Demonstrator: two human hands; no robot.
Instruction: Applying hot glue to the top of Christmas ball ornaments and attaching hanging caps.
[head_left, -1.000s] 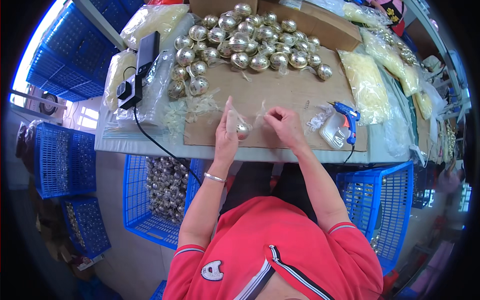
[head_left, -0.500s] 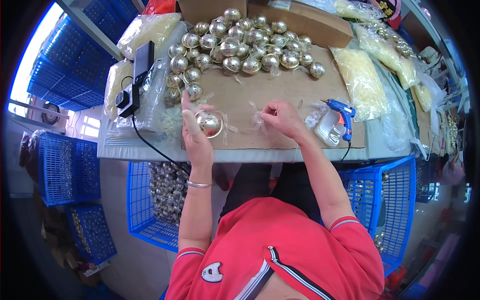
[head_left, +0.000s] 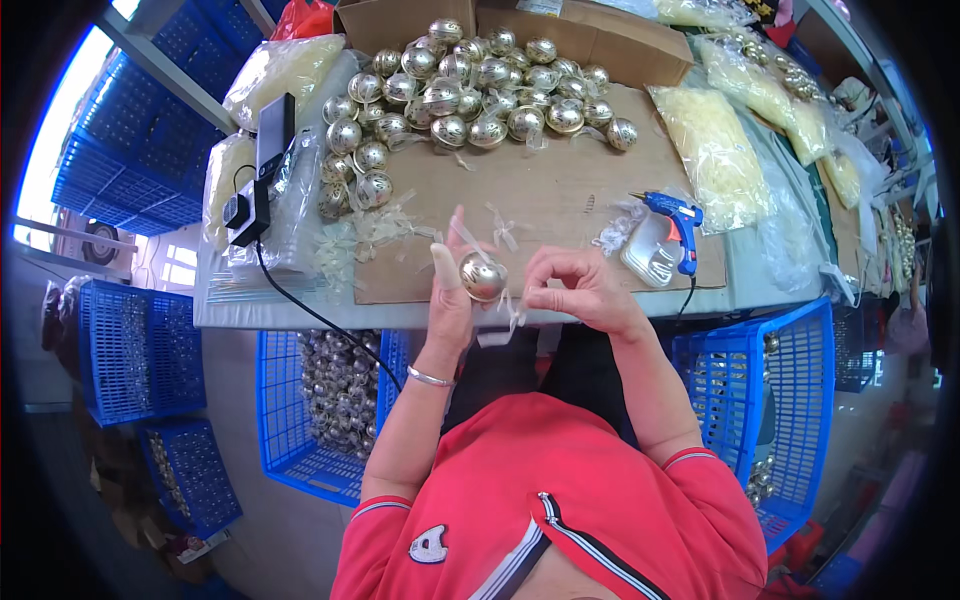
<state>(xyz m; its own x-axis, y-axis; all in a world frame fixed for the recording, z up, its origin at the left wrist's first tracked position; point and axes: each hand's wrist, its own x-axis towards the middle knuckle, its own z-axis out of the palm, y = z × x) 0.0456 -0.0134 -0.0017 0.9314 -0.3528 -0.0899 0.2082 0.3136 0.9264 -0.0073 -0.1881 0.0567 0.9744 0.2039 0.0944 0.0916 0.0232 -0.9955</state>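
Note:
My left hand [head_left: 452,300] is closed around a shiny gold ball ornament [head_left: 483,276] with a dark pattern, held above the table's near edge. Sheer pale ribbon hangs from the ball, and a ribbon tail [head_left: 514,311] comes down on its right side. There my right hand [head_left: 580,288] is closed in a pinch, its fingertips at this ribbon; the exact contact is partly hidden. A loose pale ribbon bow [head_left: 503,228] lies on the cardboard sheet [head_left: 420,272] just beyond both hands. More pale bows [head_left: 375,228] are heaped to the left.
Many similar gold balls [head_left: 487,131] are piled at the back. On the right are a blue glue gun [head_left: 672,212], a clear plastic tray [head_left: 652,255] and a bag of pale yellow material [head_left: 714,160]. A black power strip [head_left: 250,212] trails its cord at left. Blue crates [head_left: 285,440] stand below.
My left hand has brought the ball right and nearer to me. My right hand has left the bow on the cardboard and come down to the ball's ribbon. The view has shifted slightly.

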